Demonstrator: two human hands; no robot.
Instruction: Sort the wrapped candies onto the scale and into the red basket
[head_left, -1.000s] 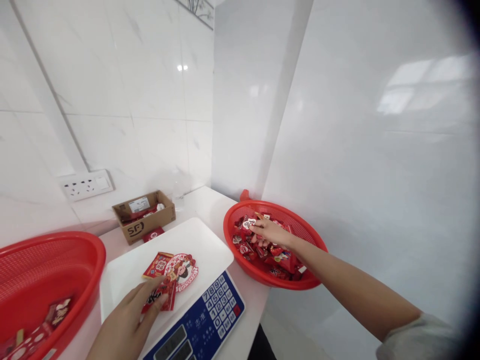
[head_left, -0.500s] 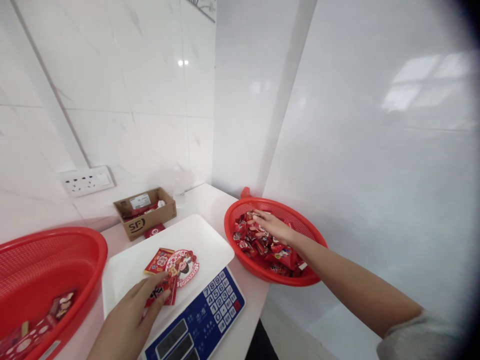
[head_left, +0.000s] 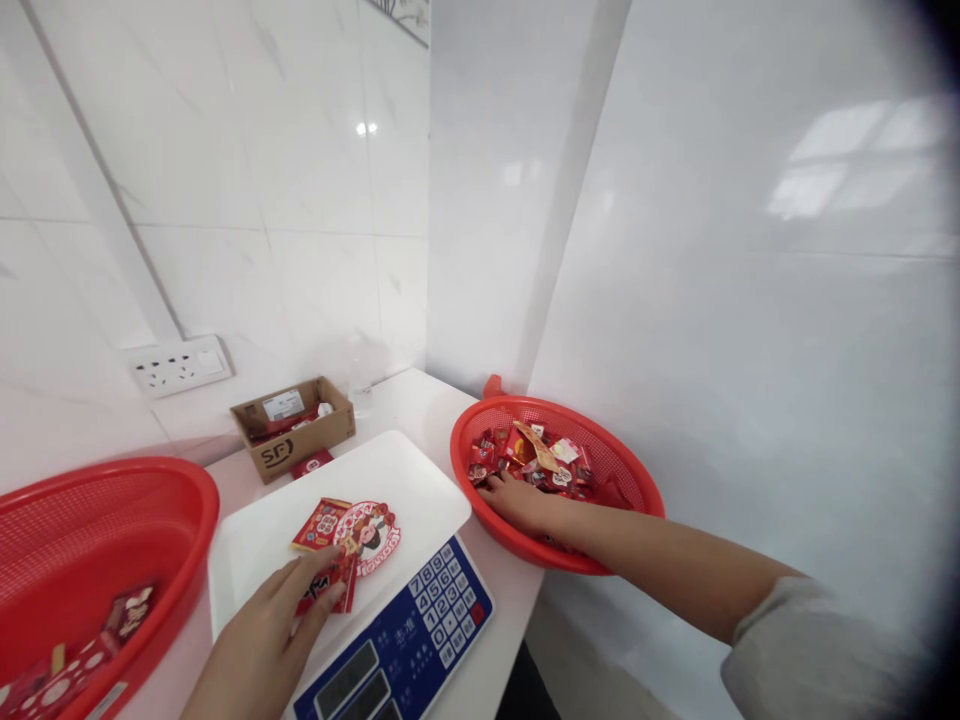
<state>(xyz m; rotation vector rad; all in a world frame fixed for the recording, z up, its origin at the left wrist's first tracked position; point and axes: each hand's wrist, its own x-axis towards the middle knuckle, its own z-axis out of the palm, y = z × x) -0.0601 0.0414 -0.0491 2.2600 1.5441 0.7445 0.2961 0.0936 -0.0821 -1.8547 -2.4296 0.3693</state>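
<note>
Bench (head_left: pixel 416 405): white; set in the corner against the tiled wall.
Left basket (head_left: pixel 112 530): red, partly out of view; packets (head_left: pixel 75 668) in the bottom.
Right basket (head_left: pixel 510 540): red, perforated; located at the right edge of the bench; its support is hidden.
Scale (head_left: pixel 401 640): on the bench between the baskets; white tray (head_left: pixel 405 475) above, blue keypad panel in front.
Cardboard box (head_left: pixel 315 437): on the bench behind the tray; red items inside.
Right hand (head_left: pixel 521 503): lowered into the right basket, among the sweets (head_left: pixel 561 476); fingertips partly hidden; cannot tell whether anything is gripped.
Left hand (head_left: pixel 259 615): over the tray; thumb and fingers narrow, pinching the small packet.
Round picture (head_left: pixel 379 535): on the tray, just beyond the left hand.
Square packet (head_left: pixel 319 525): on the tray, overlapping or adjoining the round picture; cannot tell which.
Small packet (head_left: pixel 343 585): red; in the left hand, over the tray.
</note>
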